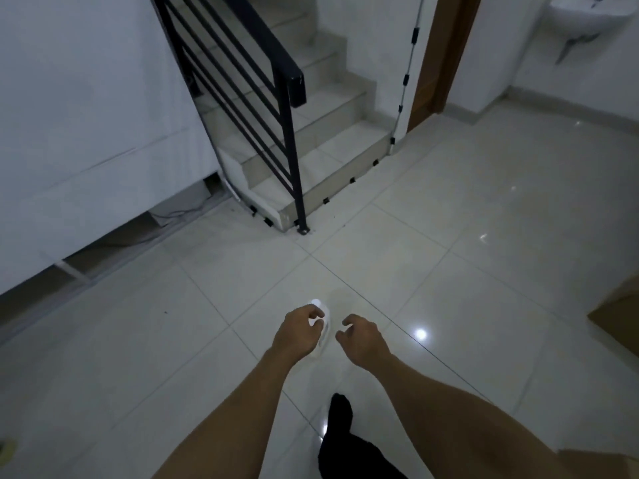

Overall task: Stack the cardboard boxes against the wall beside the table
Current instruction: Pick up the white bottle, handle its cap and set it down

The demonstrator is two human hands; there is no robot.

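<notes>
No readable text, labels, brand names, numbers or signs appear anywhere in this view.

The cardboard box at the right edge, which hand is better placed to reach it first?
The right hand, probably. The cardboard box sits on the floor at the far right, on that hand's side, while the left hand is farther off. Both hands hold nothing.
</notes>
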